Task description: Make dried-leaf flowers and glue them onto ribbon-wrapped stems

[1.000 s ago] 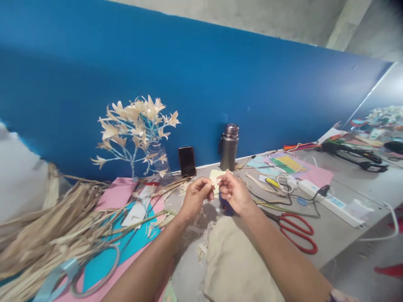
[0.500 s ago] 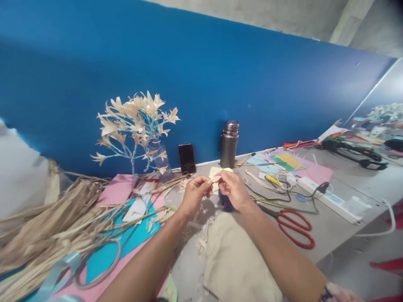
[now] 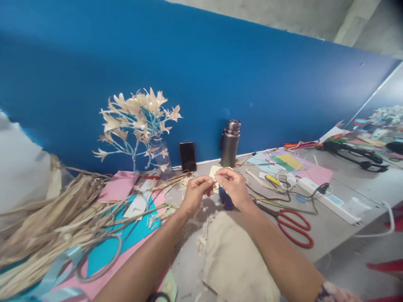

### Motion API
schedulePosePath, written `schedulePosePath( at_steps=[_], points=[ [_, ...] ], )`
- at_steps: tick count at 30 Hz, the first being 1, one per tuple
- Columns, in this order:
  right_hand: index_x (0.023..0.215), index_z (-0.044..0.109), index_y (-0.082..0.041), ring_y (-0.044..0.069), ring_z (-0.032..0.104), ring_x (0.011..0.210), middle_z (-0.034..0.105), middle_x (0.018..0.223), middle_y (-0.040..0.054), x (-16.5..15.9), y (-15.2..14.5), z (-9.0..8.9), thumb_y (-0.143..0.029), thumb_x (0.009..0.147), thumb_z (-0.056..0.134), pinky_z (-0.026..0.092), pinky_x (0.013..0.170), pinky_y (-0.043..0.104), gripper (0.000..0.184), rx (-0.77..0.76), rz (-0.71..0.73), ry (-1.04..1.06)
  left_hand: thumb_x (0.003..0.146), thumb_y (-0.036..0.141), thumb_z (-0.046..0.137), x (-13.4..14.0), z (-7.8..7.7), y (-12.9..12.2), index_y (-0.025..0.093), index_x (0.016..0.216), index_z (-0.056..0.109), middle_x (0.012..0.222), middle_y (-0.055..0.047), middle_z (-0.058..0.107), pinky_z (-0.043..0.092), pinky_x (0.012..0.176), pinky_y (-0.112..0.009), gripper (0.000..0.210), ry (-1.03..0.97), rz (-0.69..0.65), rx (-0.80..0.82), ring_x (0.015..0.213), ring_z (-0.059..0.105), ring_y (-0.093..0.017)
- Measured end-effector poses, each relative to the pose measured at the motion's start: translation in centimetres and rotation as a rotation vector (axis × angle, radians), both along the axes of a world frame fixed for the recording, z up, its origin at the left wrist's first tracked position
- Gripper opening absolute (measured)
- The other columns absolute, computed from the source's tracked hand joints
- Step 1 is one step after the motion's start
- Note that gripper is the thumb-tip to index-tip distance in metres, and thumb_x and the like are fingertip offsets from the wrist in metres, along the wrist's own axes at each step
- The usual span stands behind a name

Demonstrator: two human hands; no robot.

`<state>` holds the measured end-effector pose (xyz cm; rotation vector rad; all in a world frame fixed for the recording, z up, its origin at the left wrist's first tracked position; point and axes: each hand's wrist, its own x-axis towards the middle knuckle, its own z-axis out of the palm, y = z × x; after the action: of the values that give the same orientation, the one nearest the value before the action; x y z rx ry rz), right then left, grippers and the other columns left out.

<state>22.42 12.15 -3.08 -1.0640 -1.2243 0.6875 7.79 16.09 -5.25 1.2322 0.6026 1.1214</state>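
Above the middle of the table, my left hand [image 3: 199, 193] and my right hand [image 3: 234, 188] meet fingertip to fingertip. Both are closed in a pinch on a small pale strip [image 3: 215, 180], which looks like dried husk; the fingers hide most of it. Pale yellow paper [image 3: 214, 171] lies just behind them. Under my right hand is a dark blue object [image 3: 226, 199], partly covered, its kind unclear. A beige cloth-like pad [image 3: 237, 260] lies between my forearms, with pale scraps [image 3: 201, 241] to its left.
Dried husks [image 3: 37, 218] and large grey-handled scissors [image 3: 100, 256] lie left, beside husk flowers [image 3: 138, 113] in a clear bottle [image 3: 162, 155]. A phone [image 3: 187, 157] and thermos [image 3: 230, 144] stand behind. Red-handled scissors [image 3: 296, 226] and a power strip [image 3: 330, 201] lie right.
The pale piece between my fingertips shows less than before, and my right fingers have shifted slightly left over it. The view has tilted a little; the things on the table lie the same.
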Motion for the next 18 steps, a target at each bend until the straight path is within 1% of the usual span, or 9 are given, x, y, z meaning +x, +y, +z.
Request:
schedulePosePath(
  at_steps=[3,5,8,9,11,13,14,16,18],
  points=[
    [0.077,0.07,-0.017,0.012,0.054,0.06,0.065,0.075,0.0013,0.0,0.0,0.0,-0.041,0.075,0.072,0.04,0.052,0.023,0.024,-0.013,-0.006,-0.005,0.073,0.037,0.074,0.1,0.0,0.0,0.012,0.081,0.075,0.071,-0.006,0.071,0.041,0.051,-0.025,0.027,-0.096,-0.05,-0.064,0.051,0.058,-0.012],
    [0.077,0.07,-0.017,0.011,0.052,0.058,0.064,0.072,0.0005,0.0,0.0,-0.1,-0.041,0.075,0.072,0.038,0.05,0.023,0.024,-0.02,-0.002,0.002,0.071,0.036,0.076,0.2,0.2,-0.2,0.013,0.081,0.074,0.071,-0.005,0.071,0.041,0.05,-0.024,0.026,-0.109,-0.045,-0.093,0.051,0.057,-0.012],
    [0.075,0.07,-0.017,0.01,0.048,0.055,0.065,0.074,0.0005,-0.1,0.1,-0.3,-0.041,0.073,0.075,0.036,0.049,0.023,0.025,-0.016,0.0,0.011,0.068,0.034,0.081,0.3,0.5,-0.5,0.014,0.074,0.072,0.061,-0.002,0.066,0.04,0.051,-0.023,0.023,-0.04,0.006,-0.066,0.049,0.054,-0.01],
    [0.075,0.071,-0.017,0.009,0.046,0.053,0.064,0.072,-0.0001,-0.1,0.2,-0.4,-0.041,0.072,0.076,0.035,0.048,0.023,0.025,-0.019,0.004,0.019,0.068,0.034,0.081,0.3,0.6,-0.6,0.014,0.072,0.071,0.057,-0.001,0.064,0.04,0.051,-0.023,0.023,-0.01,0.024,-0.044,0.048,0.052,-0.009],
    [0.081,0.072,-0.017,0.008,0.041,0.05,0.057,0.062,-0.003,-0.1,0.4,-0.6,-0.042,0.074,0.075,0.031,0.046,0.022,0.026,-0.034,0.024,0.082,0.068,0.033,0.081,0.4,0.7,-0.7,0.014,0.07,0.071,0.051,0.001,0.061,0.039,0.051,-0.022,0.022,0.038,0.061,-0.01,0.047,0.05,-0.009],
    [0.089,0.072,-0.018,0.008,0.037,0.048,0.052,0.058,-0.0047,0.0,0.6,-0.8,-0.045,0.077,0.073,0.026,0.044,0.021,0.03,-0.044,0.044,0.202,0.067,0.032,0.082,0.4,0.7,-0.7,0.014,0.07,0.072,0.051,0.001,0.061,0.039,0.051,-0.022,0.021,0.063,0.093,-0.003,0.047,0.05,-0.009],
    [0.09,0.072,-0.018,0.007,0.036,0.048,0.053,0.061,-0.0042,0.1,0.8,-0.8,-0.047,0.077,0.073,0.024,0.043,0.02,0.031,-0.043,0.047,0.269,0.066,0.031,0.082,0.3,0.8,-0.7,0.014,0.069,0.072,0.051,0.001,0.061,0.038,0.051,-0.022,0.02,0.069,0.103,-0.001,0.047,0.05,-0.009],
    [0.088,0.072,-0.018,0.006,0.037,0.048,0.059,0.072,-0.0008,0.3,1.1,-0.9,-0.05,0.077,0.072,0.02,0.042,0.02,0.034,-0.031,0.052,0.37,0.064,0.03,0.082,0.3,0.8,-0.7,0.014,0.067,0.073,0.051,0.001,0.061,0.038,0.051,-0.022,0.019,0.073,0.115,0.008,0.047,0.049,-0.008],
    [0.083,0.071,-0.017,0.006,0.039,0.049,0.061,0.079,0.0021,0.6,1.2,-0.9,-0.053,0.077,0.071,0.019,0.041,0.02,0.037,-0.018,0.087,0.411,0.062,0.03,0.083,0.4,1.0,-0.7,0.014,0.066,0.074,0.05,0.001,0.06,0.038,0.051,-0.022,0.019,0.072,0.119,0.011,0.047,0.048,-0.009]
  ],
)
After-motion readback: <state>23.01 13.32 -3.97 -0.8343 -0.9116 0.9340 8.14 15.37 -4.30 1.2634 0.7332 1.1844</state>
